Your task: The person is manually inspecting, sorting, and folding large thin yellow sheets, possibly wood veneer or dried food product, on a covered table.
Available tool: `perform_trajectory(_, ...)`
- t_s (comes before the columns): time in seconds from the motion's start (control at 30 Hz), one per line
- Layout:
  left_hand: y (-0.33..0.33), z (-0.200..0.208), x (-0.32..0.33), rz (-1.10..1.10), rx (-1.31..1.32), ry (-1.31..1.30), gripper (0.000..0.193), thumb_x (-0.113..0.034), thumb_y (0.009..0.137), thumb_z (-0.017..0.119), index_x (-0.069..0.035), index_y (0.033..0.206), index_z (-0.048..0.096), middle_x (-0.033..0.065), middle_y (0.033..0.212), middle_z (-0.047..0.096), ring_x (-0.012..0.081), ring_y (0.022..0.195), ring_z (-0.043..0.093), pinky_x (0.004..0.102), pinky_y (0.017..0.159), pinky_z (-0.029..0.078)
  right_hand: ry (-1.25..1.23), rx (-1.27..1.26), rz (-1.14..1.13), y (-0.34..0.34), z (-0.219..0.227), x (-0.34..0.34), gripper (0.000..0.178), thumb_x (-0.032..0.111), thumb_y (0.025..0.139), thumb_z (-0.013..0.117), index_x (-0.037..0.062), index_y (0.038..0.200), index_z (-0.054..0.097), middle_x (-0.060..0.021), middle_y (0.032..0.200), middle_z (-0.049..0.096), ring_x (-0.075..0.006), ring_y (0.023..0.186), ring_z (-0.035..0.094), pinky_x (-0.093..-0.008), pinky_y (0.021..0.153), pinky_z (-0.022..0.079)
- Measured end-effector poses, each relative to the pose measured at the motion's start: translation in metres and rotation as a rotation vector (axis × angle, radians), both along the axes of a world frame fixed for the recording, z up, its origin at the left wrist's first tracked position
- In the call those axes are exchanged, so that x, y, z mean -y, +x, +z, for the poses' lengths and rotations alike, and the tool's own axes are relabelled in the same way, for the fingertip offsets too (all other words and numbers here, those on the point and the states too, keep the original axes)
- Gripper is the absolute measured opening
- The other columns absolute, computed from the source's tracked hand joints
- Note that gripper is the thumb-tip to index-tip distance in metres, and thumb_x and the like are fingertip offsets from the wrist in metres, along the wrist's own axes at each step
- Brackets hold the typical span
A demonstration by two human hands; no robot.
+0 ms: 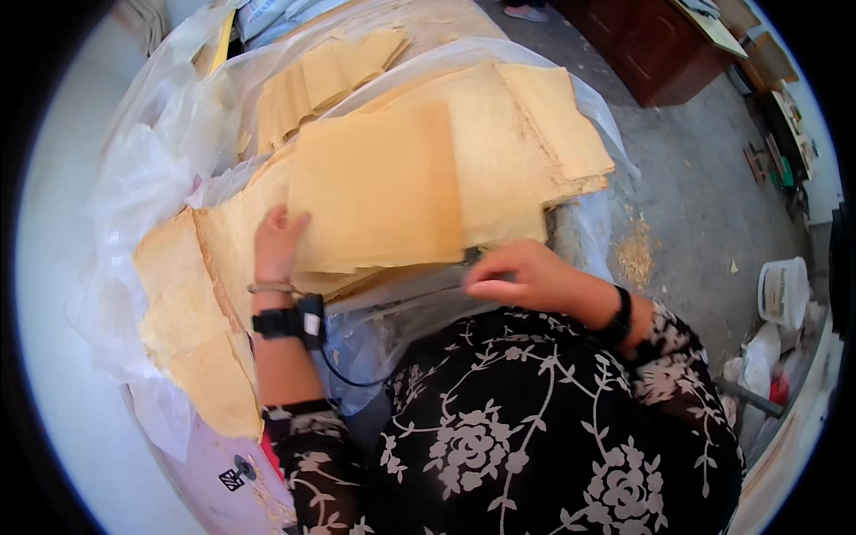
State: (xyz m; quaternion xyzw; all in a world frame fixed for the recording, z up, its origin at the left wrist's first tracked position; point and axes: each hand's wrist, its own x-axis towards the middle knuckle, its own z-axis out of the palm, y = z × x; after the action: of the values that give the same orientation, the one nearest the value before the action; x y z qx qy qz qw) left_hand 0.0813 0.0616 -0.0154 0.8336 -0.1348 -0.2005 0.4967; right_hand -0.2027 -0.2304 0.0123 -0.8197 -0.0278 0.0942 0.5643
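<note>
A squarish, thin, pale yellow-brown sheet, slightly blurred, lies over a broad layered pile of similar sheets. What it is made of I cannot tell for sure. My left hand is at the sheet's left edge, with fingers bent and the thumb against that edge. Just off its lower right corner is my right hand, a little smeared by motion. Its fingers are curled in and nothing shows between them. More sheets with rough brown edges spread down the left side.
Clear plastic film wraps around and under the pile. Beyond it lies a smaller bundle of folded sheets. A dark red-brown cabinet stands at the far right. On the grey floor are scattered yellowish scraps and a white bucket.
</note>
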Motion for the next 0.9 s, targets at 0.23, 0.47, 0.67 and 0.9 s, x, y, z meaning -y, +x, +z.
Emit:
perform_trajectory(0.23,0.011,0.027,0.019,-0.090,0.596,0.348,0.059,-0.019,0.085,0.072,0.003,0.135,0.051,0.0185,0.118,0.067,0.0275,0.107,0.065,0.0348,0.089,0.052,0.556,-0.700,-0.709,-0.036,-0.045,0.027,0.043,0.043,0.097,0.056,0.0066,0.119,0.065,-0.0067,0.096,0.072,-0.0161,0.081,0.067,-0.0269,0.069,0.053)
perform_trajectory(0.47,-0.160,0.032,0.065,-0.700,0.855,0.355,0.066,-0.020,0.077,0.074,-0.010,0.139,0.052,0.0124,0.143,0.051,0.0368,0.136,0.043,0.0467,0.114,0.033,0.528,-0.530,-0.441,-0.011,-0.047,-0.004,0.039,0.036,0.095,0.064,0.0036,0.117,0.067,-0.0056,0.096,0.072,-0.0142,0.083,0.067,-0.0259,0.074,0.053)
perform_trajectory(0.67,-0.145,-0.015,0.037,-0.421,0.720,-0.024,0.033,-0.011,0.085,0.062,-0.013,0.117,0.070,0.0112,0.122,0.067,0.0379,0.126,0.053,0.0474,0.108,0.038,0.422,-0.107,0.101,-0.007,-0.002,-0.033,0.025,0.018,0.092,0.070,-0.0001,0.110,0.070,-0.0057,0.104,0.072,-0.0171,0.096,0.067,-0.0315,0.088,0.052)
perform_trajectory(0.9,-0.110,-0.015,0.013,0.222,-0.258,-0.509,0.026,-0.014,0.093,0.064,0.002,0.113,0.066,0.0113,0.110,0.070,0.0168,0.097,0.064,0.0304,0.083,0.051,-0.320,0.664,-0.071,0.051,0.032,-0.030,0.034,0.020,0.082,0.075,0.0129,0.115,0.070,-0.0132,0.130,0.062,-0.0344,0.118,0.059,-0.0418,0.099,0.048)
